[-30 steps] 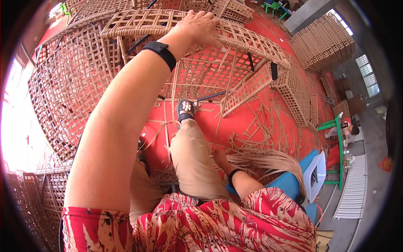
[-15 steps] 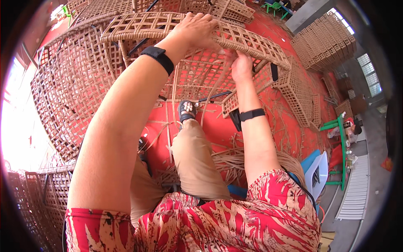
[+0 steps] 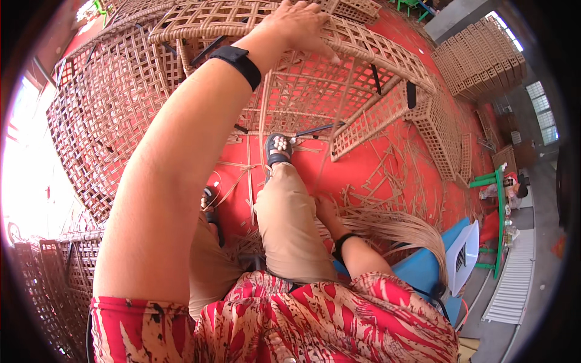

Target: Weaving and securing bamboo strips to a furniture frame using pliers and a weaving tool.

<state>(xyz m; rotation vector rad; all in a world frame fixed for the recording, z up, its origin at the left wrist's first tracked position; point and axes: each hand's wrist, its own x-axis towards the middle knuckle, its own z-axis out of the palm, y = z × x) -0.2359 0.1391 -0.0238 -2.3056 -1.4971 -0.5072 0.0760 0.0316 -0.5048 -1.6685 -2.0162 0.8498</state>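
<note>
My left hand (image 3: 296,27) reaches over the curved upper band of a woven rattan furniture frame (image 3: 387,54), its fingers across the weave and its thumb along the near edge, gripping it. Low beside my right knee is my right hand (image 3: 327,213), closed and partly hidden by the trouser leg. A thin rattan strip (image 3: 344,100) runs down from the frame towards that hand, which appears to pinch it. Near this hand, a bundle of loose rattan strips (image 3: 399,233) fans out over something blue.
A large woven panel (image 3: 115,115) stands at left. Woven pieces (image 3: 439,145) and a tall stack of them (image 3: 481,57) are on the right. Strip offcuts litter the red floor (image 3: 369,175). A green-framed stand (image 3: 499,212) and a white container (image 3: 465,257) are at far right.
My right hand has left the frame's underside and come down and back beside my right knee. My left hand stays on the upper band. The whole view has shifted slightly.
</note>
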